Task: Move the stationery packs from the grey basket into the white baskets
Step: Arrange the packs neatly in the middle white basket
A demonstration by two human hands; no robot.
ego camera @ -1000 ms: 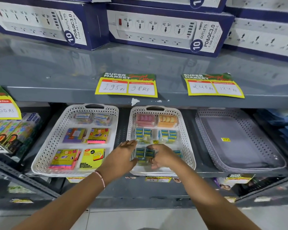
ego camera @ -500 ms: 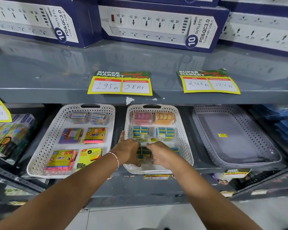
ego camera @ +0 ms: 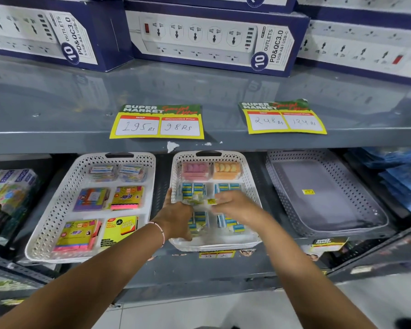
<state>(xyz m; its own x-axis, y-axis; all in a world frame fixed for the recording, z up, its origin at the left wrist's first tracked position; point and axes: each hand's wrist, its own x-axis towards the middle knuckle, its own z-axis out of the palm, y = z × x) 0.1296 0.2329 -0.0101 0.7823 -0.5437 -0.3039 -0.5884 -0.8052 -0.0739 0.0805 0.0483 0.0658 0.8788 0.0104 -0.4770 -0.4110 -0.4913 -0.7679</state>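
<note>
Both hands (ego camera: 201, 211) in middle white basket (ego camera: 253, 186)

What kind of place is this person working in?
Most likely a supermarket aisle: handwritten discount price tags on a grey metal shelf, boxed power strips above, stationery packs in a white basket below.

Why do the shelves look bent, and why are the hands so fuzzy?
Head view: the wide-angle lens bows the grey shelf edge; left hand and right hand are motion-blurred over the middle white basket; the glossy shelf mirrors the boxes.
</note>
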